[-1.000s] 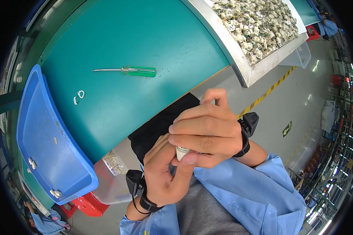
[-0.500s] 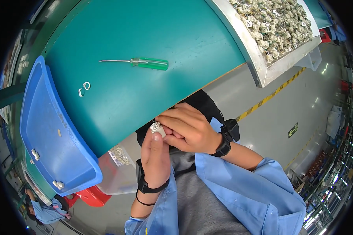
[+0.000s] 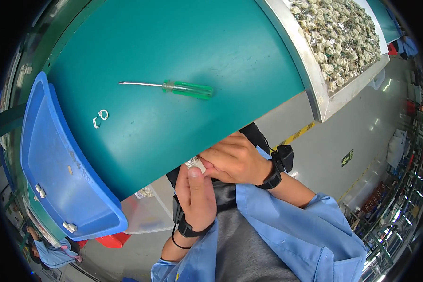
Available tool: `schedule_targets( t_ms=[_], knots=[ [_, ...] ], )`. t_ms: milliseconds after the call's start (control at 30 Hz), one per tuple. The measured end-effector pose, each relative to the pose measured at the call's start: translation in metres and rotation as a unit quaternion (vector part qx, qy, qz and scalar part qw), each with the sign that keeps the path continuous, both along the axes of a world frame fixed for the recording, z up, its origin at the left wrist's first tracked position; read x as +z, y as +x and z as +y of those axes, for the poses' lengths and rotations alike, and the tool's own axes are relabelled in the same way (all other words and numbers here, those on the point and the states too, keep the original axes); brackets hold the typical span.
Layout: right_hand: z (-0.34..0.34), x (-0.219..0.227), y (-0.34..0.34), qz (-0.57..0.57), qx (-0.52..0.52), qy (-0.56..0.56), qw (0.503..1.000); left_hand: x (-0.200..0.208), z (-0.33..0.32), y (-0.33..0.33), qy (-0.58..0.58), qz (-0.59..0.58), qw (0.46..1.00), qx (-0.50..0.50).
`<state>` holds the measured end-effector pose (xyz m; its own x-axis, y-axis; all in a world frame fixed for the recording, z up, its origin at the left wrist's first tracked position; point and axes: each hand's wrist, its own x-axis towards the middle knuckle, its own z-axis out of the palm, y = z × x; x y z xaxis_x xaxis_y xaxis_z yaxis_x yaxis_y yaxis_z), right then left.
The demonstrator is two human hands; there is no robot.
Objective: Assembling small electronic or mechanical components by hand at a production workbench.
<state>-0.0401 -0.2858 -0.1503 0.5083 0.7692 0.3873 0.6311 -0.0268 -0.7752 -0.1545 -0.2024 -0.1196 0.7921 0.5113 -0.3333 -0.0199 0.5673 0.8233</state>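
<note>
A small white part with a shiny metal top is pinched in my left hand, the thumb pressing on its side. My right hand closes in from the right, its fingers curled against the same part; the fingertips are partly hidden. Both hands are just off the near edge of the green table. Farther up on that table lies a screwdriver with a green handle, its tip toward the left. To its lower left are a white ring and a second small white ring-like piece.
A blue tray at the left holds a few small white parts. At the upper right stands a metal-rimmed tray heaped with small whitish parts. Below the table edge is a translucent bin. Another person is at the lower left.
The view has shifted a little, so the screwdriver and metal tray appear lower and farther right. Both hands stay on the white part, which now appears more tilted.
</note>
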Motion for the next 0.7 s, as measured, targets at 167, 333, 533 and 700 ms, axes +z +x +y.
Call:
schedule_targets(
  t_ms=[167, 333, 533, 700],
  knots=[
    [-0.003, 0.001, -0.002, 0.016, 0.017, -0.008, 1.000, 0.000, -0.006, -0.003, 0.003, -0.012, 1.000, 0.029],
    [0.001, -0.014, -0.009, 0.032, -0.006, 0.037, 0.999, -0.001, -0.003, -0.003, 0.012, 0.017, 1.000, 0.011],
    [0.000, -0.016, -0.015, 0.080, 0.029, 0.024, 0.996, 0.001, -0.002, -0.010, 0.042, 0.027, 0.999, 0.011],
    [0.004, -0.022, -0.014, 0.085, 0.018, 0.040, 0.995, 0.000, -0.001, -0.006, 0.046, 0.047, 0.998, 0.014]
  ],
)
